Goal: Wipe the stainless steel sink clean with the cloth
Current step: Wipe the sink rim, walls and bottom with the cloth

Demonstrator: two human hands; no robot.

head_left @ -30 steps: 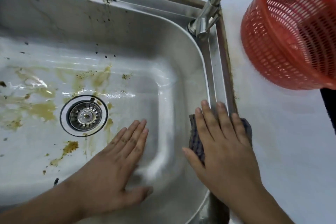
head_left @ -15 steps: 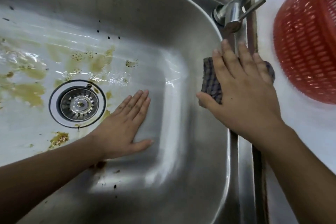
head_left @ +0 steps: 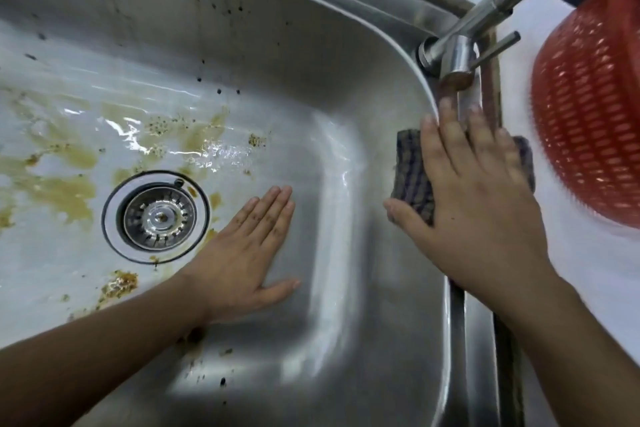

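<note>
pressing on sink [head_left: 346, 55] rim, right hand [head_left: 481, 204] flat over cloth [head_left: 414, 177], beside faucet [head_left: 457, 55]

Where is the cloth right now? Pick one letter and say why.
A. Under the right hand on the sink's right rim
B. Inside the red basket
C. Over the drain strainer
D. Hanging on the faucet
A: the right hand lies flat on the cloth, pressing it onto the sink's right rim just below the faucet.
</note>
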